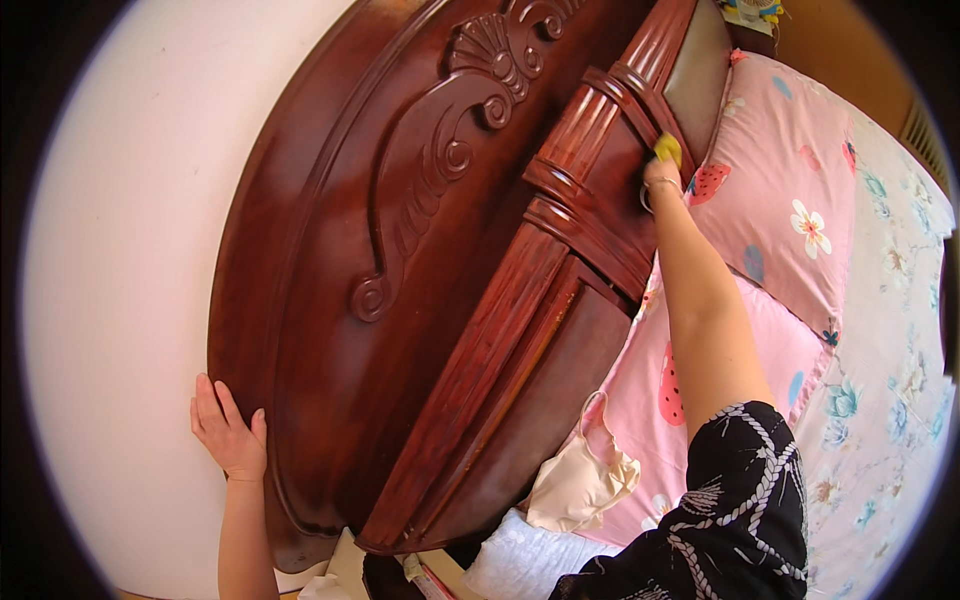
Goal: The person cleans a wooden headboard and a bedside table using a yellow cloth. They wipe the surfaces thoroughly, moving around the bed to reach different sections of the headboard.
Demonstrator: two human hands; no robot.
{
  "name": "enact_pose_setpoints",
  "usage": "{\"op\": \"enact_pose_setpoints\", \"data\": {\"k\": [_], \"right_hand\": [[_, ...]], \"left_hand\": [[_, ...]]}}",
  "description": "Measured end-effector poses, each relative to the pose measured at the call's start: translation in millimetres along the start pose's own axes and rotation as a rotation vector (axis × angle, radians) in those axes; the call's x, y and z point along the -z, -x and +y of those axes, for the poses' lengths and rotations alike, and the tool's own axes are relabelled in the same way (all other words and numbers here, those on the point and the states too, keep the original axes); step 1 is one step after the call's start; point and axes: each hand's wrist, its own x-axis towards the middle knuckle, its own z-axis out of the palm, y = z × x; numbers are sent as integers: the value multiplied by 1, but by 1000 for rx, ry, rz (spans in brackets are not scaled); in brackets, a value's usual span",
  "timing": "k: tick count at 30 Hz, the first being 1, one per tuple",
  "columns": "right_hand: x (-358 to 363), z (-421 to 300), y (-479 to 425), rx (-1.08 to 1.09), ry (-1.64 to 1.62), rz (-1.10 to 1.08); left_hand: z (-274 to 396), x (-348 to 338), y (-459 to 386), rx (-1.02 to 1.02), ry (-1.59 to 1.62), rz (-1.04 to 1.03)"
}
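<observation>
A carved, dark red wooden headboard (322, 247) fills the middle of the head view, with scroll and shell relief. At its left edge my left hand (229, 435) rests flat, fingers spread, partly over the pale wall, holding nothing. My right arm reaches up past the pillows, and my right hand (663, 174) grips a yellow cloth (667, 148) against the lower panel near the headboard's fluted moulding. A bracelet circles that wrist. Most of the cloth is hidden in the fingers.
Pink pillows (780, 195) with strawberry and flower prints lean along the headboard's right side, on a flowered bedsheet (877, 420). A cream garment (581, 484) and a pale blue cushion (532, 559) lie low in view. Items on a surface (750, 22) stand at top right.
</observation>
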Motion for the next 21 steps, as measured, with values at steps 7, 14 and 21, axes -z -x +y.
{"op": "enact_pose_setpoints", "data": {"k": [7, 14, 21], "right_hand": [[29, -97, 38, 343, 284, 109], [35, -145, 23, 799, 501, 172], [37, -188, 41, 701, 709, 38]], "left_hand": [[1, 2, 1, 1, 6, 11], [-1, -2, 3, 0, -16, 5], [-1, 3, 1, -2, -8, 0]]}}
